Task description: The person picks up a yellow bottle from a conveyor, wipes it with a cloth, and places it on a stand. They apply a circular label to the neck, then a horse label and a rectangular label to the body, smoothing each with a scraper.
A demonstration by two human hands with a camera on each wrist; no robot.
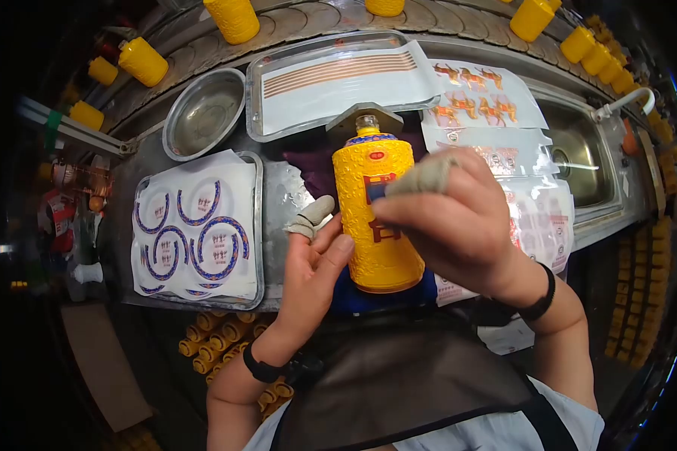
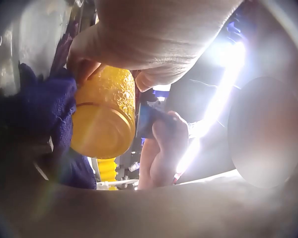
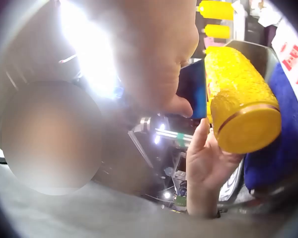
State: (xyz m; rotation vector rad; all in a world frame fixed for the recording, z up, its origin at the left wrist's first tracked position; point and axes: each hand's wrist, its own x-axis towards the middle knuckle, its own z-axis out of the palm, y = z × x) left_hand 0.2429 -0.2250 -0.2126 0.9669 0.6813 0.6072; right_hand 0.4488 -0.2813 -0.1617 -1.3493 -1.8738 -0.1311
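A yellow embossed bottle [image 1: 387, 267] with dark red characters on its front lies in the middle, its clear neck [image 1: 367, 122] at a grey metal rest. My left hand [image 1: 308, 267] holds the bottle's left side, thumb at the front edge, a cloth cot on one finger. Over the bottle's front, my right hand [image 1: 462, 218] pinches a flat blue scraper [image 3: 193, 89], its edge at the characters in the right wrist view. Wrapped fingers on this hand hide part of the characters. A blue cloth [image 3: 273, 168] lies under the bottle.
At left, a tray [image 1: 258, 225] bears sheets of blue patterned arcs. A metal bowl [image 1: 174, 124] and a tray [image 1: 254, 90] with a striped sheet stand behind. Decal sheets [image 1: 534, 113] and a sink [image 1: 613, 173] are at right. Yellow bottles [image 1: 143, 62] stand on the conveyor.
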